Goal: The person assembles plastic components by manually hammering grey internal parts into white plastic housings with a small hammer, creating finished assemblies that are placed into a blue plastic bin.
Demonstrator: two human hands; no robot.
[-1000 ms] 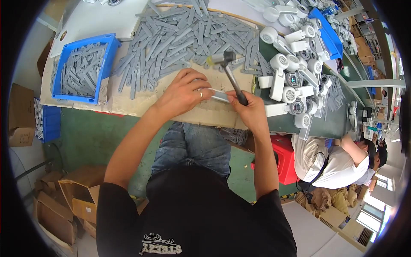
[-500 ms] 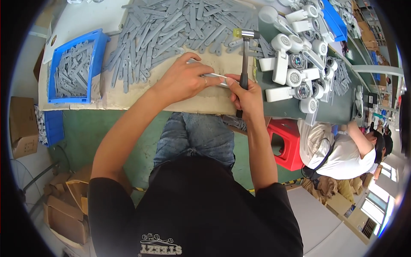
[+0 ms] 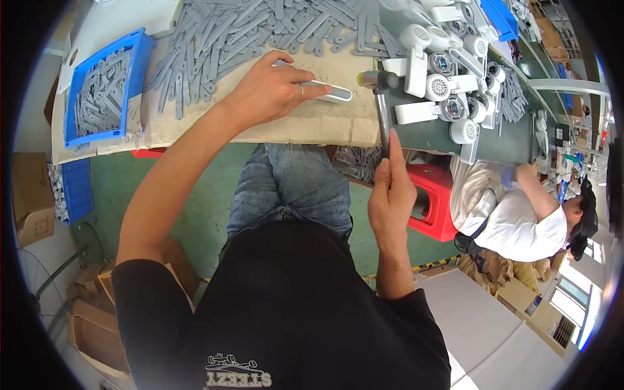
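At the table (image 3: 312, 132), white-grey bar (image 3: 340, 95) in left hand (image 3: 268, 94), hammer (image 3: 381, 107) in right hand (image 3: 392, 198).

The left hand (image 3: 270, 91) holds a white part with grey inlay (image 3: 338, 95) over the tan table covering (image 3: 312, 132). The right hand (image 3: 391, 198) grips a hammer (image 3: 384, 114), whose head is near this part. Beyond lie many grey strips (image 3: 244, 32).

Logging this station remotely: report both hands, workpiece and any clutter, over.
Left hand holding grey-and-white part. Right hand gripping hammer, head right of part. Grey strips piled beyond left hand.
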